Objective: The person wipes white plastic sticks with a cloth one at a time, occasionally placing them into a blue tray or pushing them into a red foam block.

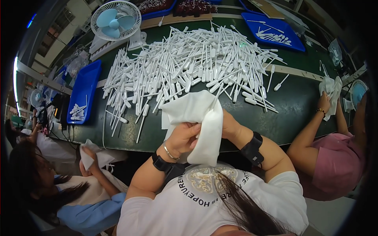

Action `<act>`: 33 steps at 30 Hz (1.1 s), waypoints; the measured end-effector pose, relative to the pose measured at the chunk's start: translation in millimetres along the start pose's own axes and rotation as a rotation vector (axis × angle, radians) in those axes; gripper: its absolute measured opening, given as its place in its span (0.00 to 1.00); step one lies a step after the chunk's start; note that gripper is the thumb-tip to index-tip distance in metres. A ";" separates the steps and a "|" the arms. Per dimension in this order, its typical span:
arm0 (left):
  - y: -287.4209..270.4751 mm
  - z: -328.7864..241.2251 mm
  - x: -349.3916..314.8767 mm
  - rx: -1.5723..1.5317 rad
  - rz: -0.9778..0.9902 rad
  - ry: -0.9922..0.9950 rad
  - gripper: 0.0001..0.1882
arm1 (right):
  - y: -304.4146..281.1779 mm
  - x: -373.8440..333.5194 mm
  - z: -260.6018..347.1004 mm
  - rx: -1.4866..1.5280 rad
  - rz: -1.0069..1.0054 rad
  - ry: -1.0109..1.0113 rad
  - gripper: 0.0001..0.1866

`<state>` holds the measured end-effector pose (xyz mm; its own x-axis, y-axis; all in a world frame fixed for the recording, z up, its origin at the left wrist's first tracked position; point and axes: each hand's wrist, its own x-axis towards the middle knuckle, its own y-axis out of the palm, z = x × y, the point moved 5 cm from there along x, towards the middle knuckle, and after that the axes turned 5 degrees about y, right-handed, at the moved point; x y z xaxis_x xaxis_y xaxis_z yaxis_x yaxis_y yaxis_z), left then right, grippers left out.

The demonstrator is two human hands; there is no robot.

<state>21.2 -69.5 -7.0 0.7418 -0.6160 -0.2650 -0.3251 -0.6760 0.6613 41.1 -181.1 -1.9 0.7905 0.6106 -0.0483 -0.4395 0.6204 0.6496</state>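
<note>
A white cloth (188, 107) is bunched between my hands over the near edge of the table, one end hanging down in front of my shirt. My left hand (184, 135) is closed on its lower left side, thumb and fingers pinched together. My right hand (231, 124) holds the cloth from the right, its fingers hidden behind the folds. A thin white stem (216, 98) shows at the cloth's upper right; whether it is inside the cloth I cannot tell. Just beyond lies a large heap of white plastic dropper pipettes (185, 63).
A blue tray (93, 74) with some pipettes stands left, another blue tray (293, 43) at the far right. A white fan (114, 21) with blue blades is at the far left. One person (84, 196) sits at my left and another (334, 165) at my right, both handling cloths.
</note>
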 end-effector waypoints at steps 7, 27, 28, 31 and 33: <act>1.9 12.0 -10.7 -0.193 0.263 -0.175 0.11 | -17.8 -8.7 30.7 0.158 -0.216 -0.176 0.20; -12.6 0.9 -6.6 -0.075 0.193 -0.068 0.11 | 11.1 -12.2 35.0 0.330 -0.340 -0.220 0.21; -8.3 4.3 -4.0 -0.077 0.197 -0.067 0.11 | 9.3 -11.1 27.0 0.356 -0.298 -0.161 0.20; -5.2 4.1 6.3 0.062 -0.146 0.110 0.12 | -0.9 -11.7 -4.7 0.068 -0.240 -0.143 0.18; 7.2 0.0 9.6 0.045 -0.208 0.126 0.12 | 2.7 -9.9 -13.9 -0.246 -0.215 -0.169 0.16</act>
<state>26.0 -80.2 -4.7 0.8619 -0.4085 -0.3005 -0.1819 -0.8022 0.5687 26.1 -178.6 -10.3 0.9264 0.3758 -0.0246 -0.3285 0.8382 0.4353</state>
